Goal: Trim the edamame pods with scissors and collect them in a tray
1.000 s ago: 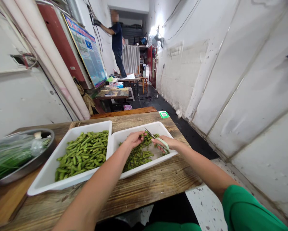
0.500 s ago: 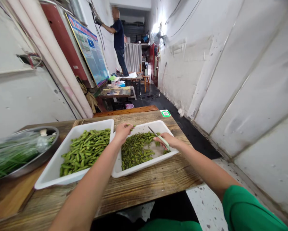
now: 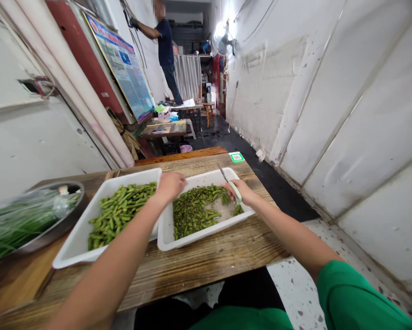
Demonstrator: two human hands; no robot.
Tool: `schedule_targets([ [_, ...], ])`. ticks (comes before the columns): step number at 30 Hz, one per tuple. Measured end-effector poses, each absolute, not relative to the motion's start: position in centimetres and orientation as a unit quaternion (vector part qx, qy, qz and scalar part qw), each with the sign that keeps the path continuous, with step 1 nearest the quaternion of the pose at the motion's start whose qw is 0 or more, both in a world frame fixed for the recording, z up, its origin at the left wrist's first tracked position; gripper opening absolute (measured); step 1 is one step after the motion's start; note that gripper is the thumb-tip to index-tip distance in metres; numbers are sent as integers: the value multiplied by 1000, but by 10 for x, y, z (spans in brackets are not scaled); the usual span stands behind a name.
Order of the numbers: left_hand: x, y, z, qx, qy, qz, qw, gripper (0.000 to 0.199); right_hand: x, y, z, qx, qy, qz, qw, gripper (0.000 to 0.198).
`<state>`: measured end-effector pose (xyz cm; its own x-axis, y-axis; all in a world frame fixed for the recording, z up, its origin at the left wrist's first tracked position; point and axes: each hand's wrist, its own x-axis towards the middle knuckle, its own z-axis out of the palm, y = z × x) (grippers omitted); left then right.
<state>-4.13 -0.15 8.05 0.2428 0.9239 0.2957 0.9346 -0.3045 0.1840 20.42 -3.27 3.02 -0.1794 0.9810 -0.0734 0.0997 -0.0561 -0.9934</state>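
My right hand (image 3: 242, 191) is closed round the pale green handles of a pair of scissors (image 3: 236, 192), whose blades point up and away over the right tray. My left hand (image 3: 170, 185) hovers where the two trays meet, its fingers curled together; whatever they may hold is hidden. The right white tray (image 3: 192, 240) contains trimmed green soybean pods (image 3: 195, 213) and small dark trimmings, with a bare patch of its floor near the scissors. In the left white tray (image 3: 68, 250) lies a heap of whole-looking soybean pods (image 3: 119, 208), partly covered by my left forearm.
On the left, a metal bowl (image 3: 82, 197) holds bagged green stalks (image 3: 20, 224). A green code card (image 3: 236, 157) lies at the far corner of the wooden table (image 3: 192, 275). Farther back, a person (image 3: 166, 50) stands on a table, reaching to wall cables.
My left hand has moved left from above the right tray to the rim between the trays. The pod tip seen at its fingers is out of sight. The scissors have tilted more upright.
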Motion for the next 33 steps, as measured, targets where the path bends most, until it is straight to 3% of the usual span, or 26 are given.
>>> schedule_targets([
  [3, 22, 10, 43, -791, -561, -203, -137, 18, 205, -33, 30, -480, -562, 533, 411, 39],
  [7, 59, 20, 5, -764, -577, -221, -185, 24, 206, -30, 25, -478, -566, 534, 408, 40],
  [12, 42, 24, 4, -736, -571, -233, -279, 11, 206, -26, 20, -499, -589, 527, 356, 39],
  [15, 21, 20, 13, -695, -570, -269, -346, 16, 206, -28, 22, -509, -609, 539, 280, 40],
  [22, -15, 11, 7, -618, -586, -397, -342, 29, 206, -38, 27, -462, -664, 550, 210, 42],
  [28, -3, 10, 1, -626, -591, -386, -331, 28, 203, -41, 29, -454, -690, 524, 207, 42],
  [33, 12, 2, 6, -580, -586, -410, -389, 27, 202, -41, 27, -456, -684, 526, 215, 43],
])
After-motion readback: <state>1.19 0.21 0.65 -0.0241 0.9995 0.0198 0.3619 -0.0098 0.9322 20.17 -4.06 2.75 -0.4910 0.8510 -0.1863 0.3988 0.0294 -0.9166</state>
